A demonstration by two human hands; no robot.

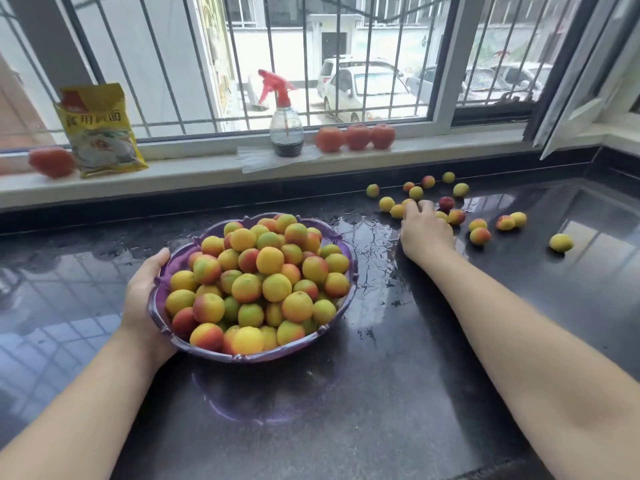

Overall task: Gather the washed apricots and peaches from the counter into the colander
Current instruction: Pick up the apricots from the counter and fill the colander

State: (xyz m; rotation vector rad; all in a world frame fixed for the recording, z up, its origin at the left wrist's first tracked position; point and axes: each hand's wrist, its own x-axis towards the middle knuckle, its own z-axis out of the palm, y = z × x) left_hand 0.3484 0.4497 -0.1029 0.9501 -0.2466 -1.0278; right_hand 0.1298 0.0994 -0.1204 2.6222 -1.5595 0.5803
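Purple, the colander (166,271) heaped with fruit sat on the wet counter (398,375), our left hand (145,296) gripping its rim while our right hand (424,232) curled over loose apricots (479,235).

worktop (381,410): dark polished stone, glossy, mirrors the window bars; wet film and droplets at 12 o'clock from the colander
colander (341,308): translucent purple plastic, smooth, shiny scalloped rim
apricots (263,282): matt, soft-looking yellow-orange skins with red blush
spray bottle (286,133): clear plastic body, red plastic trigger head
bag (100,129): glossy yellow plastic film, creased
windowsill (194,171): smooth pale surface
window bars (242,57): painted metal, dull grey
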